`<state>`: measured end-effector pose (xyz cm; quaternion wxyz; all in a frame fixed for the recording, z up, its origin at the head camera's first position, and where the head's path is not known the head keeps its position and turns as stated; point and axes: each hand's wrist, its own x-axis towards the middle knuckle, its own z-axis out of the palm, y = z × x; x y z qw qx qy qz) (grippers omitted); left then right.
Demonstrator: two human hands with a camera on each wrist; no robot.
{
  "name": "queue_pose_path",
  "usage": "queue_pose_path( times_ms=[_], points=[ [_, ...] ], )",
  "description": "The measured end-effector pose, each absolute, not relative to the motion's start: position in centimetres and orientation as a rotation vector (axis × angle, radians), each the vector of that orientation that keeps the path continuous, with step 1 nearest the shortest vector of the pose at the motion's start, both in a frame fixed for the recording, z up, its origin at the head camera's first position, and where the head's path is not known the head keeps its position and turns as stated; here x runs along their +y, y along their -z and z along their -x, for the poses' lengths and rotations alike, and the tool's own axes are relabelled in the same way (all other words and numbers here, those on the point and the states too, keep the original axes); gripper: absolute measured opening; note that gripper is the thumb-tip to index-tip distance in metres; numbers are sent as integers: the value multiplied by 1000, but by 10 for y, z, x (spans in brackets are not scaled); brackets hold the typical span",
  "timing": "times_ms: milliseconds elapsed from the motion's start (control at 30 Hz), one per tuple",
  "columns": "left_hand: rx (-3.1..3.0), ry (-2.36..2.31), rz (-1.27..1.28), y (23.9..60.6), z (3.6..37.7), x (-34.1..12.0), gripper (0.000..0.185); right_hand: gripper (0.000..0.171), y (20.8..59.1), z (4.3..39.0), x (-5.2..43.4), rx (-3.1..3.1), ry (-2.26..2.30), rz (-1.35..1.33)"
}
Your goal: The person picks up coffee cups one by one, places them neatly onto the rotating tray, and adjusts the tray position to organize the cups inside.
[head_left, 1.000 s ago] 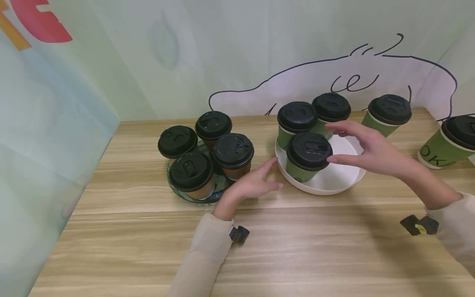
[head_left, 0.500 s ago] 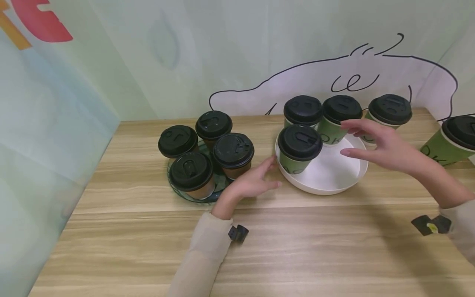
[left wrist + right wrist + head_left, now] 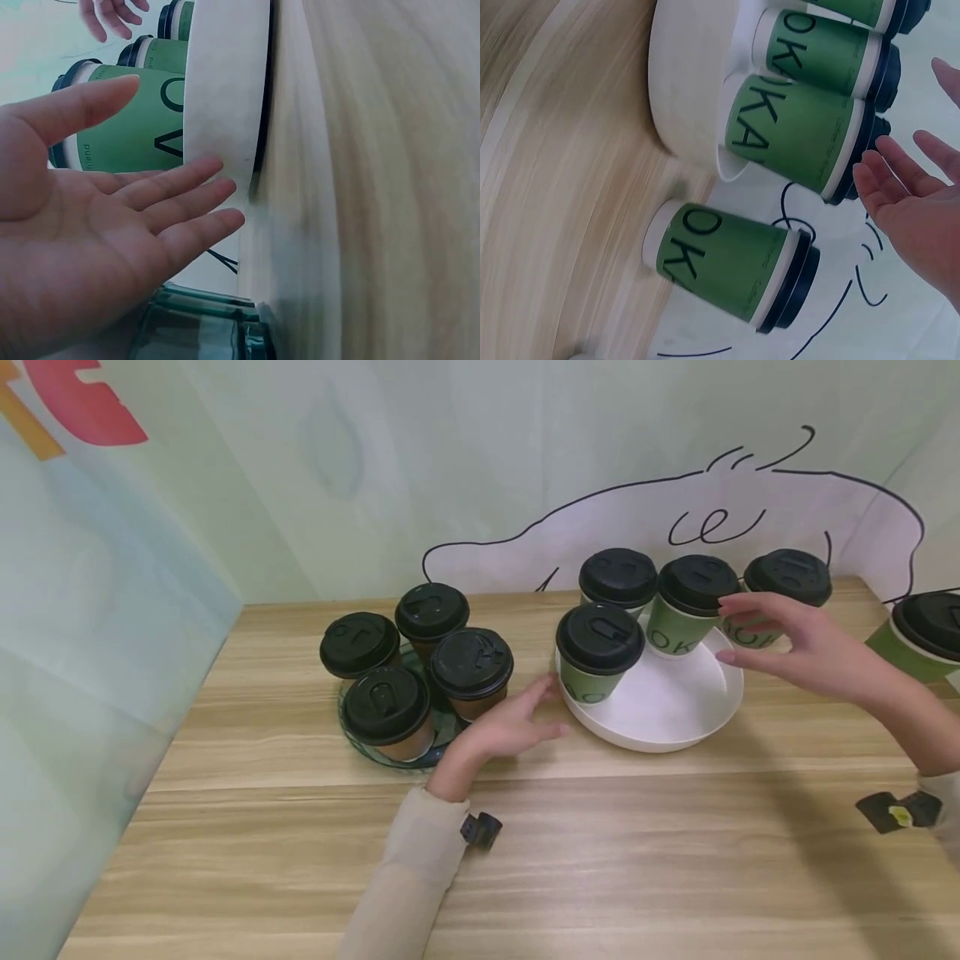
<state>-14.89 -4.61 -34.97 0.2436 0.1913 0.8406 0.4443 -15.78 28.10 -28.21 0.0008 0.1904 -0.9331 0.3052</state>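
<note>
Three green paper cups with black lids stand upright in a round white tray (image 3: 678, 714): a front one (image 3: 592, 681), a back left one (image 3: 618, 578) and a back right one (image 3: 675, 628). My left hand (image 3: 510, 727) is beside the tray's left wall, fingers extended and thumb apart; in the left wrist view its fingertips overlap the wall, and contact is unclear. Holding nothing, my right hand (image 3: 795, 647) hovers over the tray's right side with fingers spread. In the right wrist view its fingertips appear close to the lid of a green cup (image 3: 795, 139).
Left of the white tray, a green glass tray (image 3: 405, 767) bears several brown cups (image 3: 472, 677) with black lids. Two more green cups stand on the wooden table (image 3: 525, 860), one behind my right hand (image 3: 727, 262), another at the far right (image 3: 922, 635). A printed curtain hangs behind.
My right hand has moved right, away from the front green cup. The three cups in the white tray have shifted clockwise round its middle. My left hand has barely moved.
</note>
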Motion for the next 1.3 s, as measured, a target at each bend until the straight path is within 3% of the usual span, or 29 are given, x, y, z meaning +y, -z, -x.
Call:
queue_pose_path(
  times_ms=[1000, 1300],
  points=[
    [2273, -1227, -479, 354, 151, -44, 72, 62, 289, 166, 340, -3011, -730, -212],
    [2291, -1213, -472, 352, 150, -45, 71, 75, 327, 198, 410, -2956, -682, -167]
  ],
)
